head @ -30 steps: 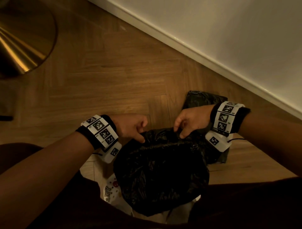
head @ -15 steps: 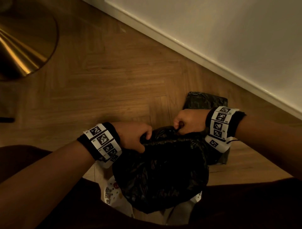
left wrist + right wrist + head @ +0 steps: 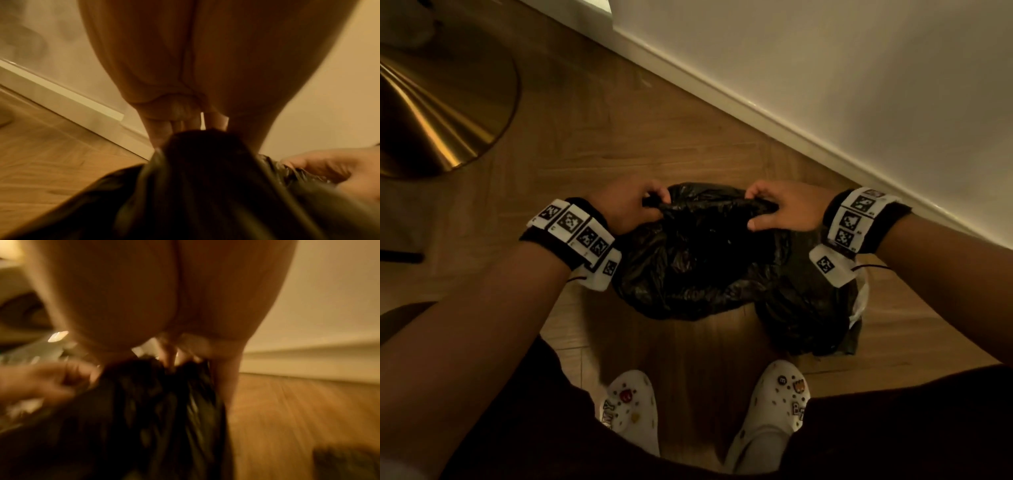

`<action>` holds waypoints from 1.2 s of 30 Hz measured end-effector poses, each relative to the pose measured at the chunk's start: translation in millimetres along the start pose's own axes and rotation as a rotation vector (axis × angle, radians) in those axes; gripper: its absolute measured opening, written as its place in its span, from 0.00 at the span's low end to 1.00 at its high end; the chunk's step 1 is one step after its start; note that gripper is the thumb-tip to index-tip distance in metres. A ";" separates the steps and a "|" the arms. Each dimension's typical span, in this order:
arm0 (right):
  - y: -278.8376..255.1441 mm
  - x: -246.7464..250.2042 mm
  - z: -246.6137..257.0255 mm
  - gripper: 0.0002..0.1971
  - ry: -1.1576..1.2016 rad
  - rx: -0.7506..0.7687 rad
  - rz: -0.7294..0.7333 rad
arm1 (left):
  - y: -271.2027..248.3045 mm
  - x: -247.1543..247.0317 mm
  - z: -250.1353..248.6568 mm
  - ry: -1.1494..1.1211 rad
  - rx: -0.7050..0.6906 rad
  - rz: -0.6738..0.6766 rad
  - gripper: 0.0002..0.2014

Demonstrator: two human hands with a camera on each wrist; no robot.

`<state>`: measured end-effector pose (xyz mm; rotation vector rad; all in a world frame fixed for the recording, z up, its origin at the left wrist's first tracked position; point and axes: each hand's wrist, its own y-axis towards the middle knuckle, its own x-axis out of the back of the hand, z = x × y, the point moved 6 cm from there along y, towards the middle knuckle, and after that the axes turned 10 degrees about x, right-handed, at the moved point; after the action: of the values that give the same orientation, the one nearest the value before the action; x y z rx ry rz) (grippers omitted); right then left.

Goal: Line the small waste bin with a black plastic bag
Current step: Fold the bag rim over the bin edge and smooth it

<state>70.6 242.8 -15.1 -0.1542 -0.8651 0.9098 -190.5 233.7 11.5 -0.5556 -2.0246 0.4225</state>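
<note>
A brass-coloured round base (image 3: 431, 113) is seen far left on the wood floor (image 3: 619, 137). The black plastic bag (image 3: 688, 267) is held above the floor, betw. both hands: top edge is pinched by left hand (image 3: 625, 205) w/ curled fingers, likewise by right hand (image 3: 784, 207). A second dark bag (image 3: 808, 318) lies below right; white clogs (image 3: 633, 411) nearest.

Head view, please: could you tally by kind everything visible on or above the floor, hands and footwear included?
hands: 2, left hand and right hand
black plastic bag, gripped by both: 1
dark bag-covered object on the floor: 1
marker wristbands: 2
white clogs: 2
brass-coloured round base: 1
Total: 9
</note>
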 end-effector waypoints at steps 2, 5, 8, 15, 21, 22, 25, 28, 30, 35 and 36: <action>8.2 9.2 1.0 0.11 -0.112 0.020 -0.139 | 9.7 6.6 3.3 -0.112 0.001 0.002 0.12; 17.0 24.3 2.2 0.10 -0.154 0.016 -0.291 | 12.4 24.6 17.5 -0.327 0.044 -0.037 0.18; 19.7 38.8 -4.3 0.11 -0.203 0.015 -0.411 | 3.1 40.4 46.3 -0.475 0.213 -0.157 0.29; 24.1 46.6 -11.6 0.12 -0.137 -0.055 -0.586 | -3.1 -20.0 62.9 -1.032 0.460 0.127 0.10; 29.8 53.2 -20.4 0.10 -0.037 -0.111 -0.688 | 13.9 -13.3 70.7 -1.203 0.500 0.025 0.05; 31.1 54.1 -21.2 0.10 -0.026 -0.110 -0.688 | 15.2 -17.0 72.1 -1.181 0.518 0.057 0.06; 33.0 55.0 -22.6 0.10 -0.023 -0.107 -0.683 | 20.4 -25.5 75.6 -1.150 0.510 0.121 0.08; 33.6 55.9 -20.4 0.10 -0.061 -0.094 -0.660 | 28.0 -18.7 78.0 -1.033 0.463 0.010 0.11; 33.8 57.0 -19.0 0.11 -0.078 -0.086 -0.656 | 33.3 -7.8 74.1 -0.813 0.381 -0.099 0.13; 33.3 58.0 -15.3 0.13 -0.128 -0.094 -0.646 | 39.0 4.9 59.3 -0.118 0.311 -0.302 0.09; 32.5 58.4 -15.1 0.13 -0.130 -0.097 -0.645 | 39.8 5.1 57.2 -0.091 0.301 -0.324 0.09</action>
<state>79.2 310.1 -5.5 0.1018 -0.9975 0.2757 -234.4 265.8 -32.4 -0.0225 -2.0414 0.5475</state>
